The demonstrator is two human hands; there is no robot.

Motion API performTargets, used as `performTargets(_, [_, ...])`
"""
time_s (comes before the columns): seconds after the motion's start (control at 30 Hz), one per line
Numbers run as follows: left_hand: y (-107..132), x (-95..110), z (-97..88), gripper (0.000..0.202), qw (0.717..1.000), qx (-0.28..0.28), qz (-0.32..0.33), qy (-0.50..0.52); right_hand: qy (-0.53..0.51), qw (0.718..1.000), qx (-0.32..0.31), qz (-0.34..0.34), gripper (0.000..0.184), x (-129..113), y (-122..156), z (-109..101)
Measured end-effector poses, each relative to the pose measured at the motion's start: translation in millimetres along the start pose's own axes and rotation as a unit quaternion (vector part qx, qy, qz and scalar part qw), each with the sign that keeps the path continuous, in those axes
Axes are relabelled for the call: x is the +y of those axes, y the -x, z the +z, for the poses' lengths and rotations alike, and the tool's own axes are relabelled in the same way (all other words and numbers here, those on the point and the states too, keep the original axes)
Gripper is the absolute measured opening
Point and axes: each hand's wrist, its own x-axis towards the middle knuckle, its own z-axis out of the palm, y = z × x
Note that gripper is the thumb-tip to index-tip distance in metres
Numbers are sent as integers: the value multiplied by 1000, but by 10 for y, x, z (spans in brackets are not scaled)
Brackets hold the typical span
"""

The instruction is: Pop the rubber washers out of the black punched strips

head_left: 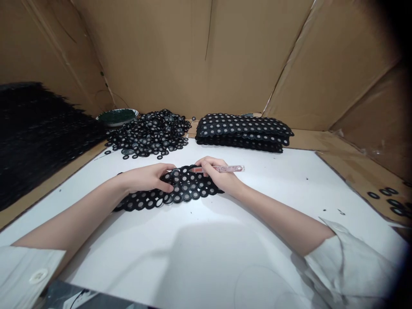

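Observation:
A black rubber sheet of joined rings (186, 191) lies on the white table (206, 249) in front of me. My left hand (149, 178) rests on its left part, fingers and thumb pinched round one ring near the sheet's top edge. My right hand (217, 174) is closed round a pink pen-like tool (225, 169), whose tip points left at the same ring. The tool's rear end sticks out to the right of my hand.
A heap of loose black rings (149, 133) lies at the back left, beside a green-rimmed dish (117, 116). A stack of ring sheets (243, 131) sits at the back centre. A dark pile (38, 128) fills the left. Cardboard walls (206, 51) enclose the table. Several loose rings (391, 199) lie far right.

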Motion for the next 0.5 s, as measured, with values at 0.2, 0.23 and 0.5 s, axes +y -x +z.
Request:
performTargets(0.2, [10, 0, -11, 34, 999, -40, -1, 14, 31, 999, -11, -7, 27, 22, 45, 67])
performTargets(0.23, [14, 3, -16, 34, 999, -37, -1, -9, 40, 999, -9, -5, 27, 21, 48, 72])
performTargets(0.5, [-54, -5, 48, 29, 984, 106, 78, -119, 125, 990, -9, -59, 29, -28, 59, 83])
